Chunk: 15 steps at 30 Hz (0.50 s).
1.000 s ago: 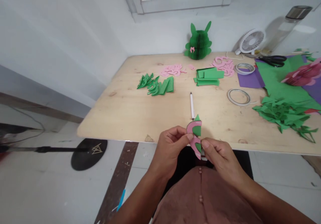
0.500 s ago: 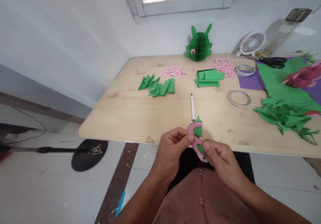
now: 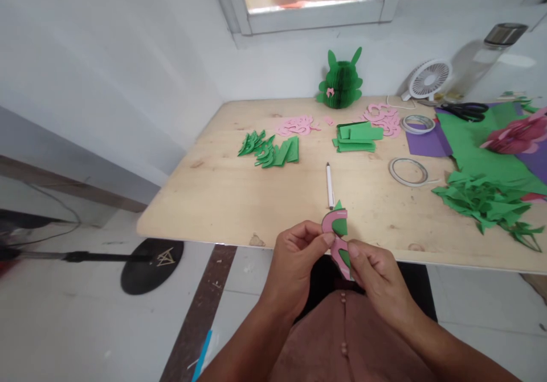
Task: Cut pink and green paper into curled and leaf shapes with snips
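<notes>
Between my two hands, at the table's near edge, is a pink paper cutout (image 3: 329, 221) with curved lobes, laid against green paper (image 3: 341, 227). My left hand (image 3: 301, 251) pinches its middle between thumb and fingers. My right hand (image 3: 374, 265) grips the lower right side of the same layered piece, thumb on top. The fingers hide part of the lower lobe. Just beyond the piece a white pen (image 3: 330, 185) lies on the wooden table (image 3: 213, 194).
Green cut pieces (image 3: 269, 151), pink cutouts (image 3: 296, 125) and folded green strips (image 3: 358, 137) lie mid-table. A green honeycomb paper figure (image 3: 341, 82) stands by the wall. Tape rolls (image 3: 409, 183), black scissors (image 3: 465, 111), a small fan (image 3: 429, 80) and green scraps (image 3: 487, 199) are at right.
The view has shifted slightly, so everything sits a little lower in the picture. Both hands keep hold of the pink and green piece, its lower lobe tilted a little differently.
</notes>
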Tool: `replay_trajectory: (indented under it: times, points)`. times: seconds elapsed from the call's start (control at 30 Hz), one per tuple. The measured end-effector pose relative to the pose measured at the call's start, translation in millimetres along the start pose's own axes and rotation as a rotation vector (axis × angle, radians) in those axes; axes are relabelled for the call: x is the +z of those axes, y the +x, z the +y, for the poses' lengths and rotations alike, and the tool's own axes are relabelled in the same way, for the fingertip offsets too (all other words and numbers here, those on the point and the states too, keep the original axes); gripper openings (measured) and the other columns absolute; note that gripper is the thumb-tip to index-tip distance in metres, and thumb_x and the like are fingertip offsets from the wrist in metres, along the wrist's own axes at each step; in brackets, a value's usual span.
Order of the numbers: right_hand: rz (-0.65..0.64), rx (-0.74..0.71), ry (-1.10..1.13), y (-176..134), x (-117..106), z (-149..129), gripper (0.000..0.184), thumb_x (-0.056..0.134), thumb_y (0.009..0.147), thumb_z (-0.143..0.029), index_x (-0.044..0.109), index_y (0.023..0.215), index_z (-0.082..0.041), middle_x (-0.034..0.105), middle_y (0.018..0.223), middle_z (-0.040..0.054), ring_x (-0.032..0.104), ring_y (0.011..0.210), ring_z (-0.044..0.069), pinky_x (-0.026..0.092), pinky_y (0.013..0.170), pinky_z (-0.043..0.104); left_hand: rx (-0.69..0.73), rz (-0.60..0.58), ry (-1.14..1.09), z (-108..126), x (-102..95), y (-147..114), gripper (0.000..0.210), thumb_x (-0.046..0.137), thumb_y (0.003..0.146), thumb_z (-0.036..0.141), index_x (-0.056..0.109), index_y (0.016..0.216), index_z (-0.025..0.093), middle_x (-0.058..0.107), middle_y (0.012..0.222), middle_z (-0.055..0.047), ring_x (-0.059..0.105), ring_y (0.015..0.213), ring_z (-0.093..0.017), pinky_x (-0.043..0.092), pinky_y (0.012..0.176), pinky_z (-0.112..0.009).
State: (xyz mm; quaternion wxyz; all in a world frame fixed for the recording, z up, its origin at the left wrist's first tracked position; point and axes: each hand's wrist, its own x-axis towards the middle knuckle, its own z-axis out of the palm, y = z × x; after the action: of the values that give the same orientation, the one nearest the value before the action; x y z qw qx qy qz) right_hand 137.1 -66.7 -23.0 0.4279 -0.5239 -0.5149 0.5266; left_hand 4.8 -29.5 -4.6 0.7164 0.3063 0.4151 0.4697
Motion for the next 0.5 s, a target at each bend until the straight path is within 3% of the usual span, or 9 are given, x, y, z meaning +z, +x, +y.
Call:
replay_trajectory:
  times: [0.5]
  points:
    - [0.023,-0.023,0.017,0.1,2.5,-1.6,0.044,0.038,0.093,-0.044,0.039,0.058,-0.018,0.028,0.054,-0.0051,0.023,0.049,0.010,0.019,0.045,0.024,-0.011,0.024,-0.016,0.4,4.4,-3.3,0.011,0.072,0.067,0.018,0.063,0.062,0.014,0.062,0.062,0.000,0.055,0.063,-0.010,0.042,0.066,-0.022]
